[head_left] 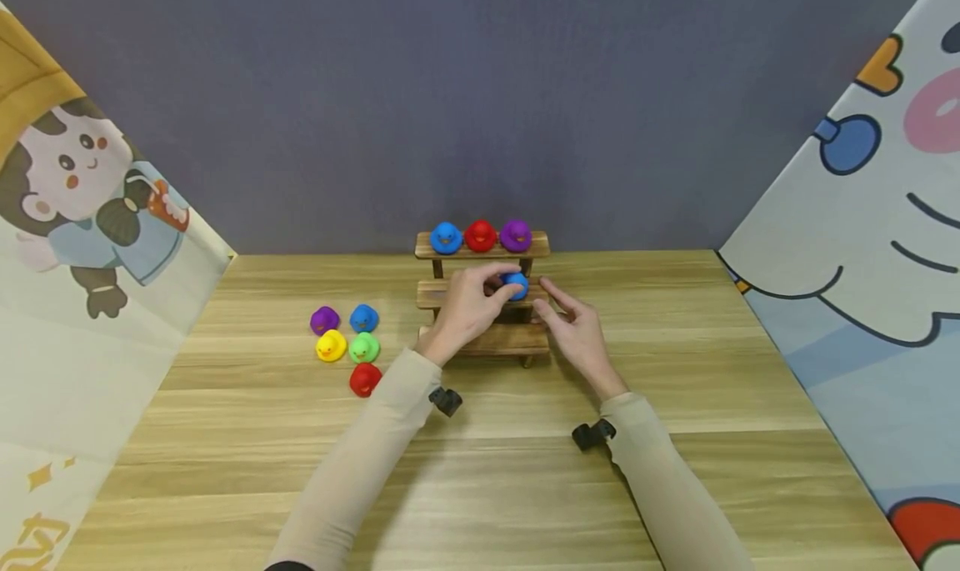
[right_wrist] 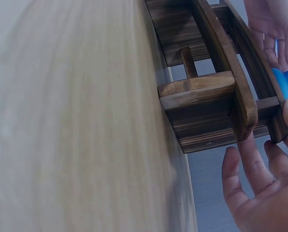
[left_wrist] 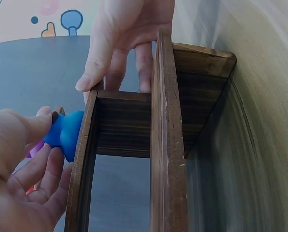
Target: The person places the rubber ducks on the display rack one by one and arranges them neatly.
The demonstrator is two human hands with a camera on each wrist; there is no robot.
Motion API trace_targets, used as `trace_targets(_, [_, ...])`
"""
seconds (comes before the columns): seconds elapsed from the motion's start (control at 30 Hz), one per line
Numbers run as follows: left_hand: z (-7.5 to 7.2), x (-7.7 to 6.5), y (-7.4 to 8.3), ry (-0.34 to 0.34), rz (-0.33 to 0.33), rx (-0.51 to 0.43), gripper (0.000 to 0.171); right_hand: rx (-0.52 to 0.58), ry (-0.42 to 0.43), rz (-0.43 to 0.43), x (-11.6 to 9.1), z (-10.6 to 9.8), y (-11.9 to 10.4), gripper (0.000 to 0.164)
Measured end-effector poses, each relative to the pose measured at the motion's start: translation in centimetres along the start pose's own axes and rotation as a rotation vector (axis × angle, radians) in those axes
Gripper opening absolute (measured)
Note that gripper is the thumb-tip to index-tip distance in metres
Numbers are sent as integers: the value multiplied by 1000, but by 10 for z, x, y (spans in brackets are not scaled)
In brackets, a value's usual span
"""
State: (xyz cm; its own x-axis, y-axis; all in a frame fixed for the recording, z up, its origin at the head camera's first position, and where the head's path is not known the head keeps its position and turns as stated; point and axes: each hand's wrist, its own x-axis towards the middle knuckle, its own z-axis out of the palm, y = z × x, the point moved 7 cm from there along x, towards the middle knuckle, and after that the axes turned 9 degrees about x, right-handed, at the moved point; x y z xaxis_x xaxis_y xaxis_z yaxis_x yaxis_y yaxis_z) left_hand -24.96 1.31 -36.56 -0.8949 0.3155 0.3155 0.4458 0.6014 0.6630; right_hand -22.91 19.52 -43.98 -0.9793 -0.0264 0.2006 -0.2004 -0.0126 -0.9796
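A three-step wooden stand (head_left: 480,339) stands on the table. My left hand (head_left: 471,300) pinches a blue rubber duck (head_left: 516,286) between thumb and fingers at the right part of the middle step. In the left wrist view the blue duck (left_wrist: 66,133) meets the step's surface. My right hand (head_left: 576,331) is at the stand's right end, its fairly straight fingers touching the wood around the middle step. On the top step sit a blue duck (head_left: 446,237), a red duck (head_left: 481,236) and a purple duck (head_left: 516,236).
Left of the stand, several loose ducks lie on the table: purple (head_left: 325,320), blue (head_left: 363,318), yellow (head_left: 331,346), green (head_left: 364,348) and red (head_left: 365,379). A grey wall (head_left: 480,112) rises behind the stand. Cartoon-printed panels (head_left: 847,246) flank the table.
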Motion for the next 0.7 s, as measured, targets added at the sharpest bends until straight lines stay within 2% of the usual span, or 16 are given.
trace_targets(0.23, [0,-1,1,-4,2,0,35,3,-4,1,1,0,2,51])
trace_targets(0.43, [-6,-2,3,23,29,-27,34,5,4,-11,0,-1,3,51])
trace_targets(0.7, [-20,-14,-10,74,12,-64,27,1,9,-8,0,-2,3,51])
